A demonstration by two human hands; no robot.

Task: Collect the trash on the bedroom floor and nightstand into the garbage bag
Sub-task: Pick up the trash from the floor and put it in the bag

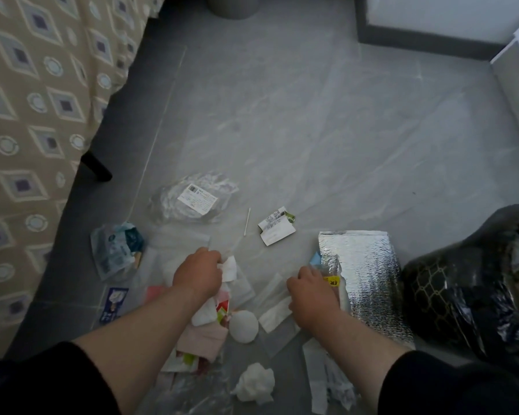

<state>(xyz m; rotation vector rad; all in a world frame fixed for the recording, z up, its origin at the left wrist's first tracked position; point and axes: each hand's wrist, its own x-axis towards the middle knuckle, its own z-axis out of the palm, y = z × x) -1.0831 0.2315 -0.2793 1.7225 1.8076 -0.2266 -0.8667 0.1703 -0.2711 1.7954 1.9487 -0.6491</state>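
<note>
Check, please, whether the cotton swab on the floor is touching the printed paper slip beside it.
Apart. The head view shows a strip of bare floor between the cotton swab and the printed paper slip.

left hand (197,272) pinching, right hand (310,292) gripping

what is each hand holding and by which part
The left hand pinches a white paper scrap by its left edge. The right hand grips a yellow-labelled wrapper at its left end; the hand hides the rest.

Quilted shiny foil pouch (363,283); glossy black plastic garbage bag (462,295); crumpled white tissue (253,383); smooth grey floor (312,115).
</note>
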